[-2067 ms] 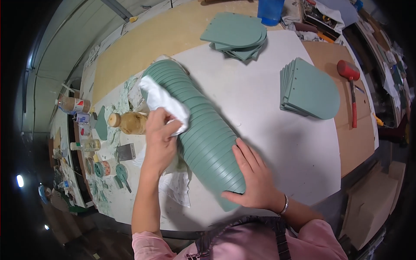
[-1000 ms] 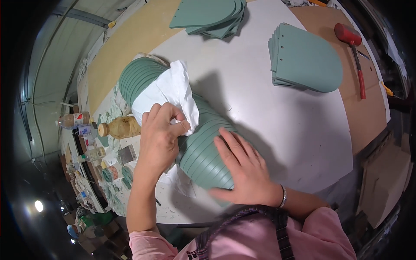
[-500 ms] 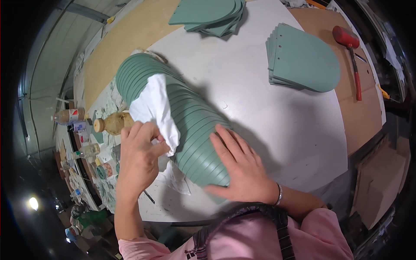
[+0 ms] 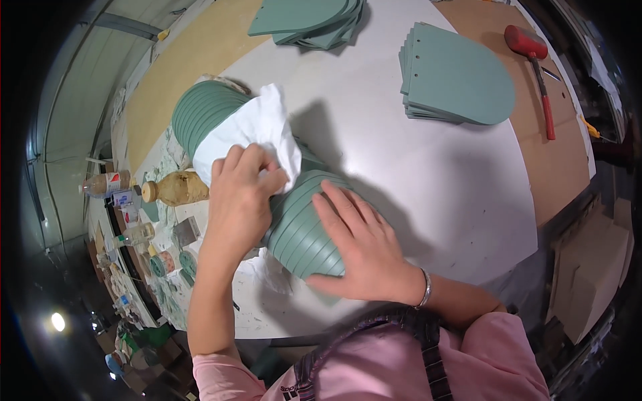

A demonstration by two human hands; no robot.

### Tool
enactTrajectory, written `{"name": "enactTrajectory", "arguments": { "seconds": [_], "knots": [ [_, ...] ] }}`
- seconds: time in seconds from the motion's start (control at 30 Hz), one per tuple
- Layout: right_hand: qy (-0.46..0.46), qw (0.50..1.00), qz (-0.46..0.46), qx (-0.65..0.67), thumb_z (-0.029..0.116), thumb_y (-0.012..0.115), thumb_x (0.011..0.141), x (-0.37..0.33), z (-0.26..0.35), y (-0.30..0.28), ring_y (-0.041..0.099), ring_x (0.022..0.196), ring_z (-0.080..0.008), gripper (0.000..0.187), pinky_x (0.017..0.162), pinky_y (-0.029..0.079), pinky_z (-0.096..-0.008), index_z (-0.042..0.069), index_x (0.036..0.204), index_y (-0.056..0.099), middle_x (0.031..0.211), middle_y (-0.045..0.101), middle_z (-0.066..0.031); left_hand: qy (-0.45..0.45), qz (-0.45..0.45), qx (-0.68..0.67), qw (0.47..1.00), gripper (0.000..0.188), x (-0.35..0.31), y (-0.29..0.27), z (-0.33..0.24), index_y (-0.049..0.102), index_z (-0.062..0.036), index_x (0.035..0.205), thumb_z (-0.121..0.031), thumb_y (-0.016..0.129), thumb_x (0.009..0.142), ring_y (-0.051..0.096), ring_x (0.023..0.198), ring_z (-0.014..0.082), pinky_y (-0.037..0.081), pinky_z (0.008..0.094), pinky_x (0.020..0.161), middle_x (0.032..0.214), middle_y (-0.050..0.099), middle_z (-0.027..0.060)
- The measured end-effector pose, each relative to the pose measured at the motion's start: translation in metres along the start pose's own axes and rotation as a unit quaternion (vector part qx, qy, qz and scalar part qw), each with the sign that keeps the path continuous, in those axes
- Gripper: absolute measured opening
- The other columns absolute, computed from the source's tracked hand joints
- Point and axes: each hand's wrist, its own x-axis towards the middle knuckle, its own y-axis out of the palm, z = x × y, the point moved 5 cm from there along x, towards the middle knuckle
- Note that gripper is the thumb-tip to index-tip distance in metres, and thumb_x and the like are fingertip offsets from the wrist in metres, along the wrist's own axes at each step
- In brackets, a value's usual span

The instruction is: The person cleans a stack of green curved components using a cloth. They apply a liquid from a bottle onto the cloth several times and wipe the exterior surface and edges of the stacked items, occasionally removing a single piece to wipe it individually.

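A long fanned row of green rounded sheets (image 4: pixel 302 224) lies slantwise on the white table, their edges overlapping. My left hand (image 4: pixel 244 190) is closed on a white cloth (image 4: pixel 244 130), which drapes over the middle of the row and hides part of it. My right hand (image 4: pixel 361 244) lies with fingers spread on the near end of the row, pressing against the green sheets. It holds nothing.
Two stacks of green sheets, one at the far edge (image 4: pixel 304 20) and one at the right (image 4: pixel 458 77), lie on the white table (image 4: pixel 461 207). A red mallet (image 4: pixel 535 63) rests on brown cardboard (image 4: pixel 488 40). Left stands a yellowish bottle (image 4: pixel 177 189) among other bottles and scraps.
My left hand has moved right and away from me, spreading the white cloth further across the row. My right hand stays on the near end. The whole view has shifted slightly.
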Motion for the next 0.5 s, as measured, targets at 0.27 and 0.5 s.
{"name": "enactTrajectory", "arguments": {
  "seconds": [0.27,0.5],
  "knots": [
    [0.015,0.998,0.036,0.04,0.048,0.083,0.073,0.004,-0.022,-0.007,0.034,0.141,-0.0471,0.111,0.116,0.032,-0.051,-0.006,0.153,0.029,0.159,0.025,-0.0298,-0.382,-0.209,-0.413,0.8,0.026,-0.125,0.008,0.075,0.068,0.009,0.108,0.005,0.057,0.085,0.06,0.095,0.0159,0.047,0.0273,0.083,0.104,0.067,0.0063],
    [0.004,0.971,0.134,0.198,0.051,0.083,0.074,0.055,-0.05,0.017,0.013,0.154,-0.0398,0.125,0.125,0.017,-0.042,-0.007,0.157,0.011,0.164,0.012,-0.0295,-0.451,-0.295,-0.599,0.592,0.033,-0.167,0.086,0.027,0.064,0.0097,0.123,0.006,0.054,0.092,0.065,0.101,0.0175,0.05,0.0303,0.091,0.114,0.069,0.0126]
  ]
}}
